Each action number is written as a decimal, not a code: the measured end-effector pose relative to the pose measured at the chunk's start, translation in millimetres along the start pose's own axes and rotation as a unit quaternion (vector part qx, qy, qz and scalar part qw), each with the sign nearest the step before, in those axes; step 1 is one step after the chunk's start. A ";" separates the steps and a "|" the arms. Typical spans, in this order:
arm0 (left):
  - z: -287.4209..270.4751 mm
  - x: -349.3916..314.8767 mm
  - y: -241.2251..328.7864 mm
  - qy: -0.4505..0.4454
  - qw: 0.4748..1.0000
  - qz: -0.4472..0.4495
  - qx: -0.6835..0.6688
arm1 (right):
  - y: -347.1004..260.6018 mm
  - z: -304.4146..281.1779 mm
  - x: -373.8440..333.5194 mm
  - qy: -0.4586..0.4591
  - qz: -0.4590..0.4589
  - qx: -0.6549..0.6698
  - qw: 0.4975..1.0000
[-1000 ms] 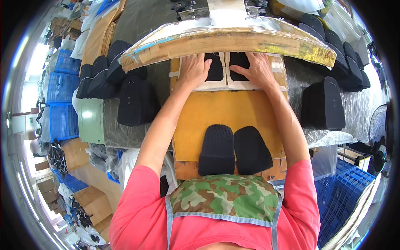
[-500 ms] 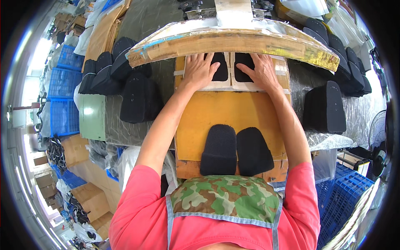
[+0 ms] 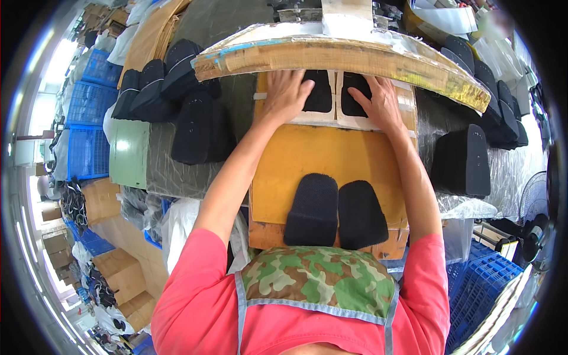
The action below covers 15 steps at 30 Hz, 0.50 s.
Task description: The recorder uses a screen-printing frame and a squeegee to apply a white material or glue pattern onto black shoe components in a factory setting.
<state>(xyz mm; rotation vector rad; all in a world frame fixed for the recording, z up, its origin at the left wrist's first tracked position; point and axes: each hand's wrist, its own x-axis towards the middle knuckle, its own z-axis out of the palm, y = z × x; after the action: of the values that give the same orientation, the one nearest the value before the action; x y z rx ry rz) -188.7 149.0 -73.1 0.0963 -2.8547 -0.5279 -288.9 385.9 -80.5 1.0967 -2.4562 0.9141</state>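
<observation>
Two black, insole-shaped pads lie in the openings of a white frame (image 3: 313, 118), half under a raised wooden board (image 3: 343, 58). My left hand (image 3: 286, 97) rests with fingers stretched on the frame, its thumb at the edge of the left pad (image 3: 319, 94). My right hand (image 3: 381, 103) lies spread at the other side, its thumb over the right pad (image 3: 353, 102). The board's edge hides some fingertips. Closer to me, a black pad with a raised band (image 3: 312, 207) and a flatter black pad (image 3: 362, 213) lie side by side on the yellow board (image 3: 331, 157).
Stacks of black pads stand on the left (image 3: 201, 130) and right (image 3: 461, 163) of the plastic-covered table (image 3: 163, 177). Blue crates (image 3: 92, 112) are piled at the far left, and another blue crate (image 3: 485, 284) stands low on the right. A fan (image 3: 534, 195) is at the right rim.
The whole view has shifted and tilted slightly, so the board and stacks sit differently in the picture. Both hands stay at the frame, the right thumb slightly higher on its pad.
</observation>
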 end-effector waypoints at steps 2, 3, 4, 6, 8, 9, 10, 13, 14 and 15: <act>-16.6 -5.1 -1.4 0.009 0.992 -0.031 -0.118 | -1.0 0.6 0.3 0.004 0.002 -0.003 1.000; -25.8 -11.9 -2.2 0.116 0.959 -0.083 -0.245 | -1.9 0.9 0.7 0.006 0.005 -0.005 1.000; -37.5 -20.9 -2.6 0.218 0.896 -0.134 -0.362 | -1.2 2.3 0.7 0.007 0.003 -0.005 1.000; -68.0 -30.9 2.0 0.317 0.789 -0.149 -0.504 | 7.3 2.2 -1.7 -0.001 0.019 -0.005 1.000; -100.7 -31.7 10.8 0.348 0.798 0.020 -0.492 | 15.4 -4.7 -3.6 -0.009 0.018 0.005 1.000; -112.0 -27.2 17.8 0.322 0.823 0.052 -0.464 | 22.6 -10.0 -6.3 -0.016 0.027 0.010 0.999; -125.1 -28.1 20.5 0.301 0.848 0.084 -0.429 | 17.4 -16.6 -6.3 -0.016 0.022 0.008 1.000; -129.6 -49.4 10.8 0.266 0.886 0.074 -0.372 | -23.3 -49.9 -13.8 -0.090 -0.004 0.060 0.994; -123.9 -58.4 6.7 0.250 0.893 0.071 -0.367 | -43.8 -59.9 -21.8 -0.124 0.033 0.184 0.975; -116.0 -73.0 2.6 0.238 0.891 0.057 -0.384 | -73.0 -81.4 -29.7 -0.169 0.032 0.182 0.968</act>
<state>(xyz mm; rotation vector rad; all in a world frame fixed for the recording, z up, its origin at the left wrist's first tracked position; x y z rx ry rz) -89.9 119.3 17.0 -0.0739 -1.9941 -1.3422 -213.4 419.1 -2.7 1.4000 -2.6712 1.3383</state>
